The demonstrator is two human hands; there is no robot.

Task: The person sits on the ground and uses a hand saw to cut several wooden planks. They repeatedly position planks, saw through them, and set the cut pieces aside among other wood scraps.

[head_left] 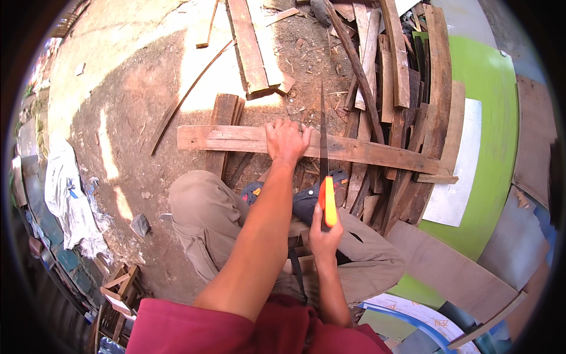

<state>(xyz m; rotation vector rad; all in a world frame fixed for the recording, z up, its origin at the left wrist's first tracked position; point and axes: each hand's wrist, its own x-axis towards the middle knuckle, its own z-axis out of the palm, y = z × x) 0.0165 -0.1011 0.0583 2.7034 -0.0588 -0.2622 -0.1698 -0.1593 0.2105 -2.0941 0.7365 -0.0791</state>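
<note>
A long wooden plank (371, 150) lies crosswise in front of my knees, its right part over a pile of boards. My left hand (287, 140) presses down on it left of its middle, fingers curled over the far edge. In my right hand (326, 237) is a hand saw (323, 141), gripped by its orange and yellow handle. The dark, narrow blade points away from me and crosses the plank just right of my left hand. Whether the teeth have cut into the wood I cannot make out. A short wood block (224, 112) supports the plank's left part.
Stacked old boards (407, 124) fill the right, beside a green panel (486, 88) with a white sheet (457, 171) on it. Another plank (249, 47) lies ahead in sunlight. At left are a stone (140, 225) and white cloth (65, 194). My shod feet are under the plank's near side.
</note>
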